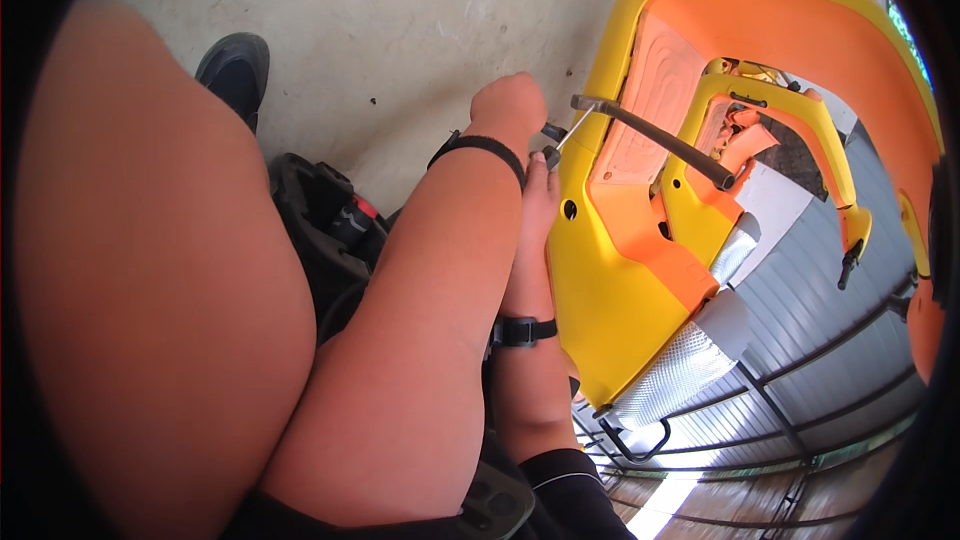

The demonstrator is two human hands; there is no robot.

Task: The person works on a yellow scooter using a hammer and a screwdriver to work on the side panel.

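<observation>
My left hand (508, 105) is curled closed beside the yellow plastic body, its palm and whatever it grips hidden; a short black end shows just right of it. Below, my right hand (540, 190) closes around the dark handle of a screwdriver (575, 128). The thin silver shaft slants up to the flat end of a dark metal bar (670, 143). That bar stretches across the side of a yellow and orange moulded shell (610, 290) with a round hole near my right hand. Both wrists or forearms wear black straps.
A second, smaller-looking yellow and orange shell (700, 130) stands behind the first. My bare leg (160, 290) fills the left, with a black shoe (238, 75) on the concrete floor (330, 30). A black pouch (300, 190) holds a red-and-black item. Corrugated metal sheeting (810, 280) lies beyond.
</observation>
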